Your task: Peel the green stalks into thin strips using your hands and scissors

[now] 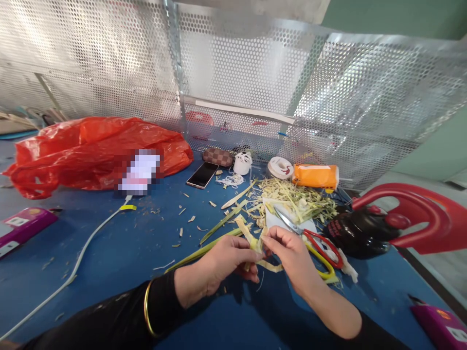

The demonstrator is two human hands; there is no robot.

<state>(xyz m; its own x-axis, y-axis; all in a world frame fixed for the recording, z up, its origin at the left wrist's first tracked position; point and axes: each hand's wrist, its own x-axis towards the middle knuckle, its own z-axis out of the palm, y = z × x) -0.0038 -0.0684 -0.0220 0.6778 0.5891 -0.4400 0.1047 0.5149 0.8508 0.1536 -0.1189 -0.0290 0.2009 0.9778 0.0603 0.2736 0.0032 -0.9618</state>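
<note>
My left hand (229, 257) is closed around a pale yellow-green strip of dried leaf (250, 233), thumb pressed on top. Fingers of my right hand (288, 253) pinch the same leaf piece just to the right, close to the left fingertips. One end of the strip sticks up and another curls out below the right hand. Under my left hand lie longer green leaf strips (193, 254). Beyond my right hand are scissors (323, 243) with red and yellow handles, their blades resting on white paper by a heap of shredded leaf strips (299, 199).
A black kettle (359, 231) with a red handle stands at the right. Farther back are an orange container (315, 176), a tape roll (280, 167), white thread (242, 163), a checkered case (218, 157) and a phone (203, 175). A red plastic bag (91, 141) and white cable (85, 248) lie left.
</note>
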